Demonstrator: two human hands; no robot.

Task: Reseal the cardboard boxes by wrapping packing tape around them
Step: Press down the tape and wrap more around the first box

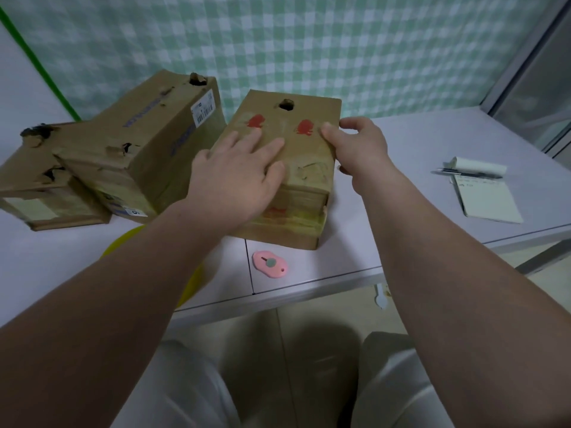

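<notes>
Beside two boxes [148, 140], left hand [238, 177] presses, right hand [361, 149] grips a third box [309, 177].

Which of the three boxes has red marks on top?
The rightmost box, pressed by the left hand, gripped by the right hand; the labelled box and low box show none.
</notes>
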